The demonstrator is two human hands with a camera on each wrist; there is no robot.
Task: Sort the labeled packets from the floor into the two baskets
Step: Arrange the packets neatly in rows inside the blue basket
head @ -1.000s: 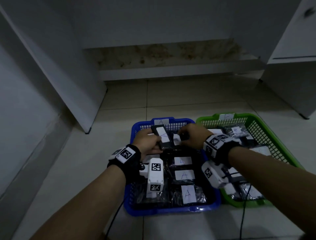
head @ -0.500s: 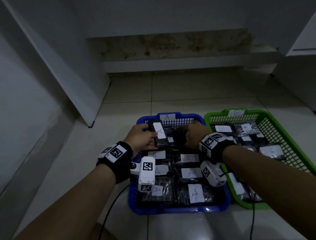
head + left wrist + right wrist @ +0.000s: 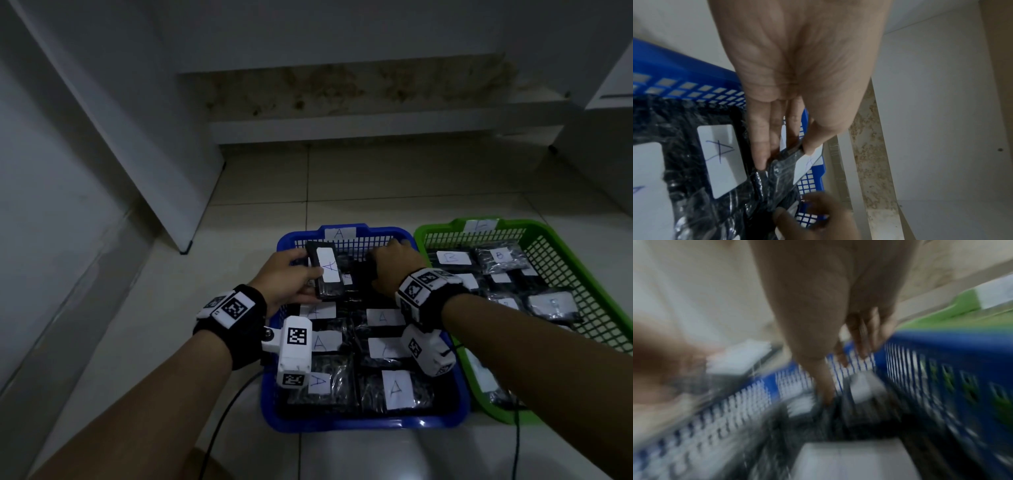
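A blue basket (image 3: 346, 425) labelled A holds several black packets with white A labels. Beside it on the right, a green basket (image 3: 565, 248) holds packets marked B. My left hand (image 3: 310, 274) pinches one black A packet (image 3: 327, 270) by its edge, tilted up over the blue basket's far left corner. In the left wrist view the thumb and fingers (image 3: 758, 155) clamp that packet (image 3: 783, 168). My right hand (image 3: 394, 262) hangs over the basket's far right part, fingers down by the far wall. The right wrist view is blurred; my right hand (image 3: 842, 374) has nothing visible between its fingers.
Both baskets sit on pale floor tiles (image 3: 394, 181). A white cabinet panel (image 3: 144, 137) rises at the left and a stained step (image 3: 359, 99) runs behind. White furniture (image 3: 603, 144) stands at the far right. Cables trail toward me from both wrists.
My left hand has carried the A packet toward the basket's far left corner. My right hand has let go of it and shifted right along the far wall.
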